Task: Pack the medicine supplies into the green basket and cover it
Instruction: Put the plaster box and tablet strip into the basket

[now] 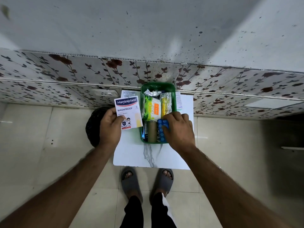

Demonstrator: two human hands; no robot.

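Observation:
A green basket (148, 86) stands on a small white marbled table (131, 152). It holds a cotton-bud pack (152, 109), silver foil strips (166, 101) and a tan roll (152, 131). My left hand (110, 125) holds a white Hansaplast plaster box (128, 111) just left of the basket. My right hand (178, 129) grips a blue blister strip of tablets (162, 129) inside the basket's near right corner.
A silver packet (127, 93) lies behind the plaster box, and a white box (178, 99) sits right of the basket. A black round bin (93, 127) stands left of the table. A floral wall panel rises behind. My sandalled feet are below the table.

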